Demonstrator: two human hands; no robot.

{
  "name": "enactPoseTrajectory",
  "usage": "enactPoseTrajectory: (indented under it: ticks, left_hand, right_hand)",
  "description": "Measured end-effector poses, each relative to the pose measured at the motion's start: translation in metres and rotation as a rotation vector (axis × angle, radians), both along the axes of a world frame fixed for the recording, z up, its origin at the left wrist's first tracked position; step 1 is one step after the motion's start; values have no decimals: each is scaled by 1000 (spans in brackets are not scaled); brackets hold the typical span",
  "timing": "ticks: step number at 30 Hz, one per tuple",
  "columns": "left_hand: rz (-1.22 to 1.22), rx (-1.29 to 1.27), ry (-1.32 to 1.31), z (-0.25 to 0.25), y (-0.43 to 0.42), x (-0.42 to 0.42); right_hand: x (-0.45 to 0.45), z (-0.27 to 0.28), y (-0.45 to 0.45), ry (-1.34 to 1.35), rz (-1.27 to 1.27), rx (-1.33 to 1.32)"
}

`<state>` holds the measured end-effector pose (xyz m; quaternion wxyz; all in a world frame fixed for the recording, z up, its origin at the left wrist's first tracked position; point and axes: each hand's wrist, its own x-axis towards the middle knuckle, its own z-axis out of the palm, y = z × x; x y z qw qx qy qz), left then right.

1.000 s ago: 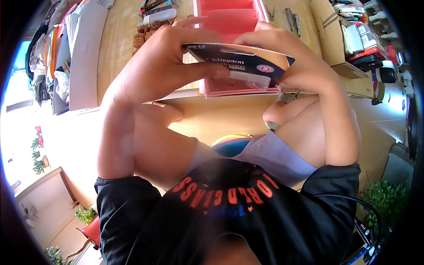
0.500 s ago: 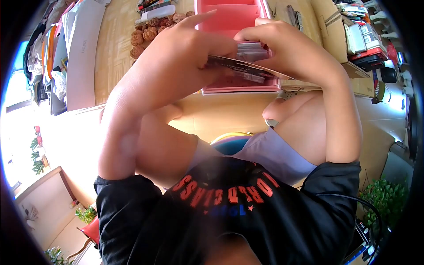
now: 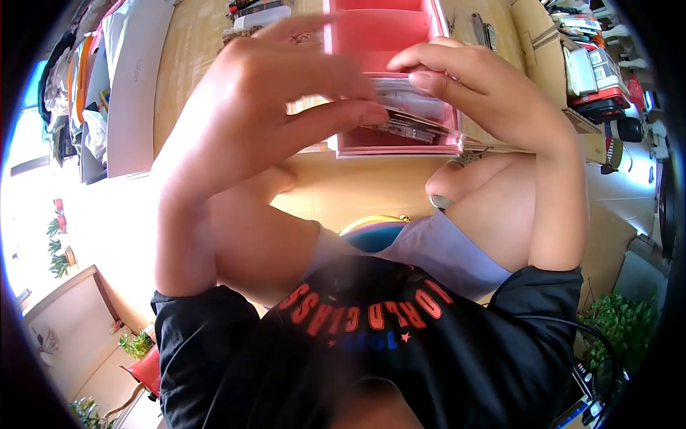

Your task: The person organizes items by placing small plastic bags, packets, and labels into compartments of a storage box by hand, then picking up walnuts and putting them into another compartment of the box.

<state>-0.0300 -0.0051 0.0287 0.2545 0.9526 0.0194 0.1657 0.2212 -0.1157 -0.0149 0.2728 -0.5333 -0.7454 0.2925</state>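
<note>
A pink divided box (image 3: 382, 61) lies between my hands, with several thin see-through packets (image 3: 407, 89) standing in its nearer part. A dark flat packet with pale print (image 3: 414, 129) leans in the front compartment. My left hand (image 3: 286, 100) hovers over the box's left side, its fingers apart and blurred. Its thumb tip reaches the left end of the dark packet; whether they touch, I cannot tell. On the right, my right hand (image 3: 471, 79) curls over the box wall, thumb and forefinger closed at the top of the see-through packets. Its other fingers are partly hidden.
Walnuts (image 3: 300, 39) and a white tube-like item (image 3: 264, 18) lie left of the box. A long white box (image 3: 136, 93) stands further left. Dark slim tools (image 3: 486, 32) lie to the right, beside a cardboard box (image 3: 536, 43) of small goods. My bent legs (image 3: 486, 179) are close below.
My left hand has moved left and opened away from the dark packet, which now sits lower in the box. My right thumb has come up over the see-through packets. The box appears slightly further right.
</note>
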Motion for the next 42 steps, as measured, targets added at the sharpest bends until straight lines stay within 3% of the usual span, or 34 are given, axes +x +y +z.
enactPoseTrajectory:
  ticks: [2, 7, 10, 13, 16, 17, 18, 21, 23, 26, 29, 31, 37, 40, 42]
  left_hand:
    - [10, -73, -84, -14, 3, -5]
    - [-21, 31, 43, -9, 0, -8]
    - [-6, 135, -31, -9, 1, -4]
    - [-91, 57, 25, -7, 10, -2]
    - [276, -456, 98, -22, 16, -9]
    - [321, -547, -61, -26, 23, -13]
    - [299, -383, -218, -32, 39, -14]
    - [572, -366, -262, -34, 51, -18]
    - [730, -253, -107, -28, 53, -27]
    - [898, -262, 163, -10, 56, -33]
    - [881, 29, 42, -6, 50, -43]
    - [807, -30, 133, -37, 104, -75]
    - [886, -69, 254, -18, 77, -76]
    - [835, -75, 147, -10, 74, -77]
    - [869, -144, 61, -11, 76, -75]
  right_hand:
    - [-2, -1, 1, -57, 11, 29]
    - [-5, 0, -1, -100, -18, 21]
    - [-6, 0, -2, -106, -45, 21]
    - [-10, 1, -5, -149, -76, 41]
    - [-15, 8, -9, -201, -118, 88]
    - [-20, 9, -12, -159, -160, 82]
    - [-25, 12, -17, -114, -202, 75]
    - [-35, 27, -26, -165, -49, -5]
    - [-32, 26, -25, -252, 57, 38]
    - [-37, 27, -26, -105, -11, -89]
    - [-40, 27, -23, -116, -6, -28]
    - [-37, 30, -18, -111, 3, -18]
    - [-26, 27, 4, 288, -217, -134]
    - [-25, 23, 7, 163, -209, -197]
    - [-32, 21, 5, 194, -251, -92]
